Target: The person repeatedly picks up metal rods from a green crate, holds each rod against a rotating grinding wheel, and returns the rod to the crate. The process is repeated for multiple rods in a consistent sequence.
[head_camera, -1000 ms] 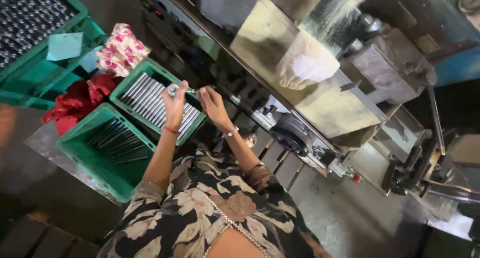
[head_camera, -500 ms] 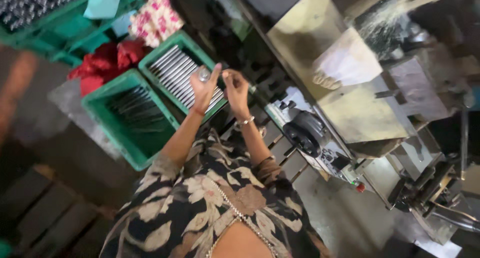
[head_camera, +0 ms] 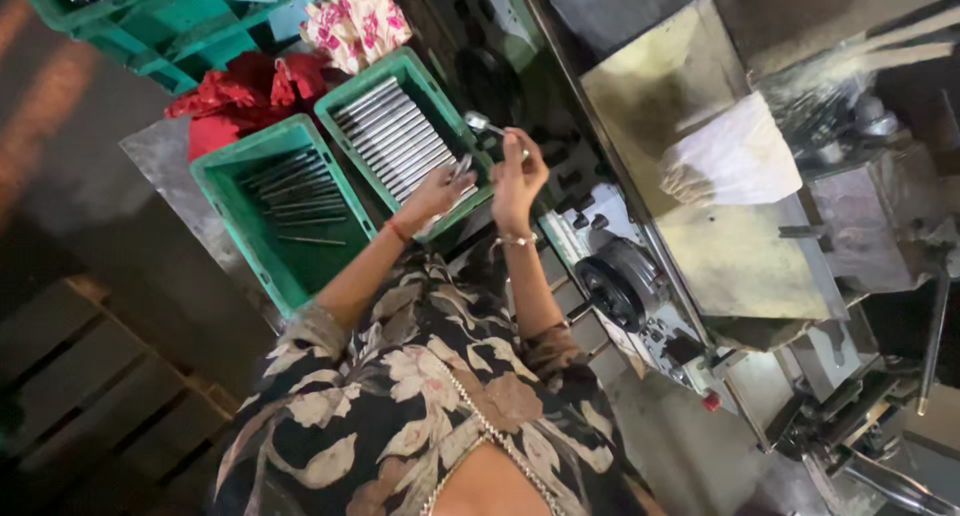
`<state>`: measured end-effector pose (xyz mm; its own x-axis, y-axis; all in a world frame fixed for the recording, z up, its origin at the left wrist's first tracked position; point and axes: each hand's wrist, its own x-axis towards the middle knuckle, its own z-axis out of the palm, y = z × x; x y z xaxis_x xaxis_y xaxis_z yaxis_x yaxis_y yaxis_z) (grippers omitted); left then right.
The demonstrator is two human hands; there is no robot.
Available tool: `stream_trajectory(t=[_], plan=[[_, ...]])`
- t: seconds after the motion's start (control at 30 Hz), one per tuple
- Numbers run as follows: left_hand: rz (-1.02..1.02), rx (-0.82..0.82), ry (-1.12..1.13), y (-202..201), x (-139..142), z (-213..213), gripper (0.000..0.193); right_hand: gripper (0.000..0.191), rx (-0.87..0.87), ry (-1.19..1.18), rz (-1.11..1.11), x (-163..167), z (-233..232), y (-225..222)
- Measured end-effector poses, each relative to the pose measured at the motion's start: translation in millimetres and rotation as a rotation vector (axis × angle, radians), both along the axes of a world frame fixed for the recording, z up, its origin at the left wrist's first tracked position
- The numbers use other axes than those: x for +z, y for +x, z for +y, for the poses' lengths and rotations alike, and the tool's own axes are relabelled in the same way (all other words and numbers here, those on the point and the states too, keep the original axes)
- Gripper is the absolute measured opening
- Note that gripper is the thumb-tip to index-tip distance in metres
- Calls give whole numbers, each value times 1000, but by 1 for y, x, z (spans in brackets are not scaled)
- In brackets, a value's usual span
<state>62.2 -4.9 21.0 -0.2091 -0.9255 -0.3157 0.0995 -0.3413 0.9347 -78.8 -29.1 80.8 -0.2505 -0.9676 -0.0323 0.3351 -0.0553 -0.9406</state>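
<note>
A short silvery metal rod (head_camera: 487, 127) is pinched between the raised fingertips of the right hand (head_camera: 516, 174), its free end pointing up and to the left, clear of the crates. A bangle is worn at that wrist. Just beside it, the left hand (head_camera: 437, 189) is held with its fingers loosely curled around what appears to be a second short shiny metal piece (head_camera: 463, 165); how firmly it is gripped cannot be told. A red band is seen at the left wrist.

Directly beneath and just beyond the left fingers, a green plastic crate of bright steel rods (head_camera: 392, 134) is seen, the rods laid side by side in a neat row. Next to it, further from the fingers, a second green plastic crate (head_camera: 276, 208) is set, with darker thin rods lying loosely at its bottom. Both crates are rested on a grey metal sheet (head_camera: 160, 154). Beyond the crates, a crumpled red cloth (head_camera: 240, 91) and a pink floral cloth (head_camera: 356, 16) are piled, with more green crates (head_camera: 170, 26) behind them.

To the right of the right hand's fingers, a grey machine with a black handwheel (head_camera: 612, 288) and a stained metal tray (head_camera: 700, 166) is shown; a white cloth (head_camera: 735, 161) is draped over the tray's edge. Wooden pallet boards (head_camera: 90, 386) are seen well apart, below the left arm.
</note>
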Motion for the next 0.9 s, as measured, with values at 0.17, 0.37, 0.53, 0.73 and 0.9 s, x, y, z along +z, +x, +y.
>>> stream_trajectory(t=[0.17, 0.37, 0.53, 0.73, 0.9], plan=[[-1282, -1, -500, 50, -41, -48, 14, 19, -105, -80, 71, -4, 5, -37], [-1233, 331, -663, 98, -42, -73, 43, 22, -202, 14, 128, -44, 31, -80], [-1109, 469, -523, 134, -61, -3, 12, 22, -300, 131, 247, -77, 71, -105], [-1274, -247, 380, 147, -107, 111, 75, 24, -281, 263, 327, -106, 114, -124], [-1485, -217, 406, 145, -125, 111, 57, 24, -332, 300, 343, -116, 123, -133]])
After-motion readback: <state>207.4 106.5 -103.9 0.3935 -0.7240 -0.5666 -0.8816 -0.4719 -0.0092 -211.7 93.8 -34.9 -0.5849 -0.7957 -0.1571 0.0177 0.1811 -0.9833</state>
